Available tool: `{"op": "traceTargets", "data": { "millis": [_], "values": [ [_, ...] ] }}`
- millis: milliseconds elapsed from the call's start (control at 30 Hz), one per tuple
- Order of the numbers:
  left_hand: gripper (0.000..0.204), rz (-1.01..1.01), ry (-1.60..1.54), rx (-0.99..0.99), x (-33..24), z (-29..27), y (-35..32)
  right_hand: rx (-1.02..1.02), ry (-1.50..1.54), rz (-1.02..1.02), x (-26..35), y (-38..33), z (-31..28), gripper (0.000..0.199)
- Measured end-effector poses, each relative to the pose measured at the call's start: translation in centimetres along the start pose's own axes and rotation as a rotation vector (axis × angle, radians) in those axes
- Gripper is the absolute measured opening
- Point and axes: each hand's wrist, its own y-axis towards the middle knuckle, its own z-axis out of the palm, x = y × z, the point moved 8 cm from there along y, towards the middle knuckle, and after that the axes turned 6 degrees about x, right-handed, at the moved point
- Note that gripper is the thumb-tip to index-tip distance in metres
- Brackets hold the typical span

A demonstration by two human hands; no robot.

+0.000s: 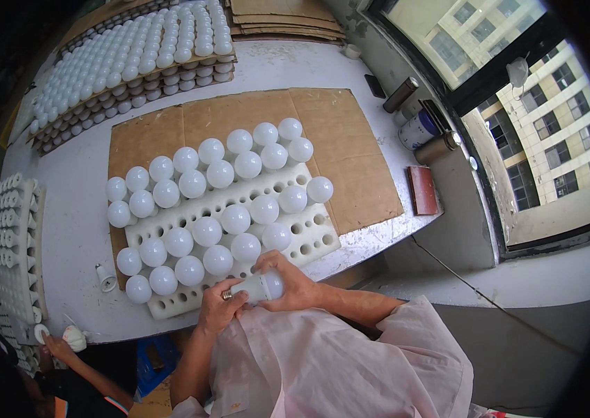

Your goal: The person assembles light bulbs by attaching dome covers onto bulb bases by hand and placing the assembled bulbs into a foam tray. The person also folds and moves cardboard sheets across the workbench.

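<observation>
White table (86, 209) by window. Both hands, left hand (219, 306) and right hand (293, 279), closed round white frosted glass-like bulb (261, 286) above white perforated foam tray's (309, 233) near edge. Risk: loose grip, bulb drops, topples neighbouring bulbs (217, 260).

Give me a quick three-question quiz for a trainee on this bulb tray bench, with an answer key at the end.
1. True or false: both hands, the left hand and the right hand, are on one white bulb.
2. The white foam tray rests on: A) bare table, B) a cardboard sheet, C) a metal rack.
3. Fill in: the empty holes in the tray lie mostly toward its ___ end.

Key
1. True; the bulb lies sideways between them, near the tray's front edge.
2. B.
3. Right, with a few more along the near edge.
</observation>
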Motion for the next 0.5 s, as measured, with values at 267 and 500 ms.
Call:
{"op": "traceTargets", "data": {
  "millis": [267,500],
  "values": [
    [0.024,0.077,-0.173,-0.485,7.2,-10.2,-7.1,-0.299,-0.694,0.252,-3.9,-3.9,-12.0,0.066],
    [0.030,0.226,0.135,-0.984,8.7,-19.2,-12.8,-0.336,-0.567,0.304,-6.1,-2.9,-13.1,0.072]
  ]
}}
